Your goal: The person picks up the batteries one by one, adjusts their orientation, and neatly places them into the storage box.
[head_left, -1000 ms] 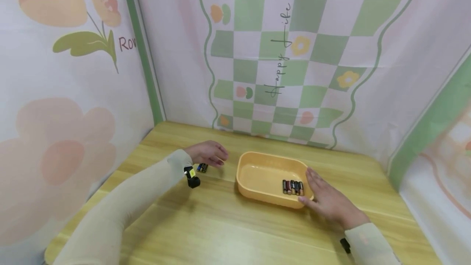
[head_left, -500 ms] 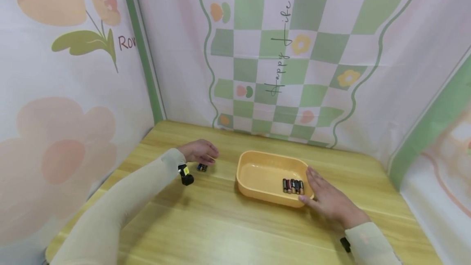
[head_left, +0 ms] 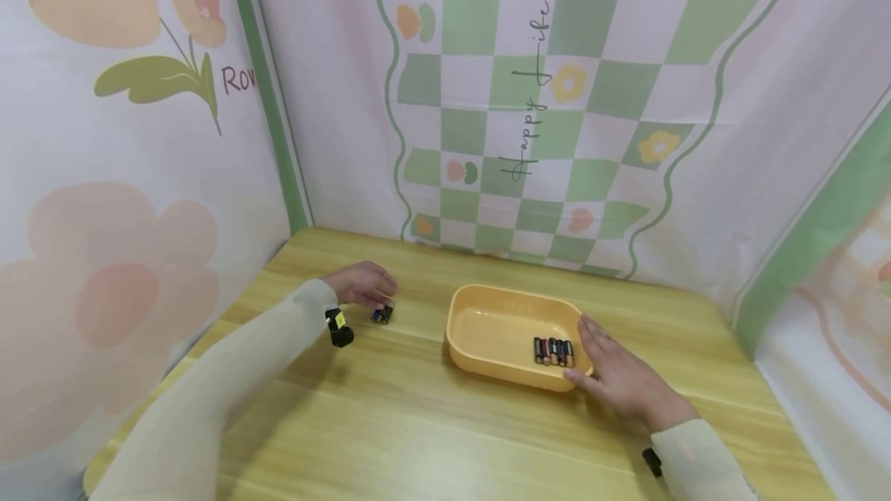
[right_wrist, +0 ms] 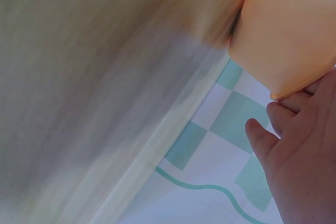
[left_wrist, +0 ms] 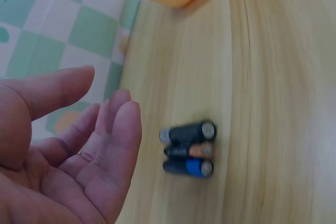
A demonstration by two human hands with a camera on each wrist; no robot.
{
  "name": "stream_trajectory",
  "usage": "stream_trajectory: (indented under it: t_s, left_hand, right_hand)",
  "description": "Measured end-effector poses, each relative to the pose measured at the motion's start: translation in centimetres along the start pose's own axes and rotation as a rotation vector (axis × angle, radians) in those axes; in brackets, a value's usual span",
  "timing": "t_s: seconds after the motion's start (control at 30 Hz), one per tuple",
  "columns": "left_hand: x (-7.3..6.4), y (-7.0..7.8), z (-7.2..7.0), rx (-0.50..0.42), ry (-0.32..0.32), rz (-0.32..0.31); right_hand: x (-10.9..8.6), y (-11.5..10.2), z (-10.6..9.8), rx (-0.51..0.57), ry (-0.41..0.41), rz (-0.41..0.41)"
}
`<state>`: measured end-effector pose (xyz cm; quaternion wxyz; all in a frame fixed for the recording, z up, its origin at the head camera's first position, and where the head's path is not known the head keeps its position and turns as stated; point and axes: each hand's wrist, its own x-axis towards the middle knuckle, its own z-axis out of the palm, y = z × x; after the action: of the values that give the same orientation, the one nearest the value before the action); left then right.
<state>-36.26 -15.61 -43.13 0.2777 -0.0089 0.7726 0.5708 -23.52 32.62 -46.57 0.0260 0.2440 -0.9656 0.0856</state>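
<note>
Three small batteries [left_wrist: 189, 150] lie side by side on the wooden table, one black, one with a copper end and one with a blue end. My left hand [head_left: 362, 283] is just behind these batteries [head_left: 383, 313], its fingers loosely bent. In the left wrist view nothing is held in that left hand [left_wrist: 79, 150], and a gap shows between fingertips and batteries. A yellow tray [head_left: 487, 373] stands to the right, with several batteries [head_left: 554, 351] in a row at its right end. My right hand [head_left: 623, 373] rests along the tray's right end, thumb at the near corner.
The wooden table [head_left: 390, 416] reaches back to a checkered cloth wall [head_left: 515, 122]. A flowered cloth wall [head_left: 139, 145] bounds the left side, and another cloth hangs at the right.
My left hand has moved left and slightly back, from between the loose batteries and the tray to just behind those batteries. The right hand and the tray have stayed put.
</note>
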Motion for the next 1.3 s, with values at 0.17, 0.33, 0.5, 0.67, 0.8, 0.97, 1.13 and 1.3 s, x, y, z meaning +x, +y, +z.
stream_trajectory:
  t_s: [0.17,0.33,0.5,0.67,0.8,0.97,1.13,1.3]
  left_hand:
    - [0.3,-0.7,-0.9,0.012,0.014,-0.009]
    - [0.5,-1.4,-1.5,-0.019,0.034,-0.022]
    - [0.4,-1.8,-1.7,-0.019,0.042,-0.028]
    - [0.3,-2.3,-1.7,0.001,0.051,-0.048]
    - [0.6,-2.8,-1.8,0.039,0.084,-0.084]
    - [0.9,-3.3,-1.5,0.049,0.130,-0.118]
    - [0.7,-3.2,-1.1,0.073,0.151,-0.119]
    - [0.8,-3.0,-0.8,0.117,0.192,-0.121]
  right_hand:
    - [0.0,0.0,-0.1,0.002,-0.005,0.001]
    - [0.0,0.1,-0.1,-0.010,-0.003,-0.003]
    - [0.0,0.2,-0.1,-0.011,0.004,-0.010]
    - [0.0,0.1,-0.1,-0.003,0.001,-0.008]
    - [-0.1,0.0,-0.2,-0.007,0.002,-0.006]
    - [-0.2,-0.1,-0.2,-0.010,0.011,-0.017]
    - [-0.2,-0.2,-0.4,-0.011,0.006,-0.014]
    - [-0.1,-0.2,-0.4,-0.012,-0.001,-0.012]
